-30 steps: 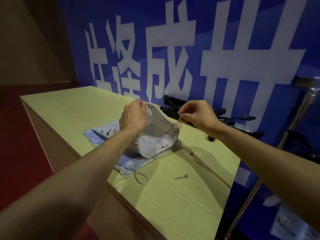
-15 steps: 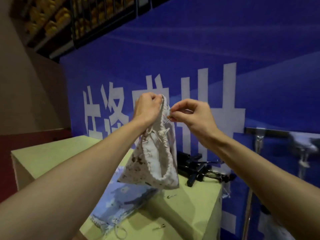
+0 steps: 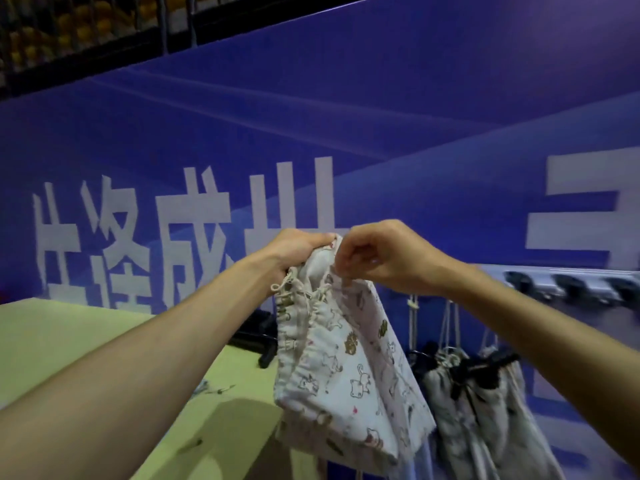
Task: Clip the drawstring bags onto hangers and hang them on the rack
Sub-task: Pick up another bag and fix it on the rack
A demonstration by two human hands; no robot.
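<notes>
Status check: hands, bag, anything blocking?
Left hand and right hand both grip the bag top, held up. No hanger on it yet. Nothing blocking.

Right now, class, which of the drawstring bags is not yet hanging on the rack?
The cat-print bag, held up by both hands at its mouth. The two grey bags to its right already hang by their cords from the rack.

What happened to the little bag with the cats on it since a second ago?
Both hands, left hand and right hand, lifted the white cat-print drawstring bag off the pale green table and up high. They still grip its top edge.
</notes>
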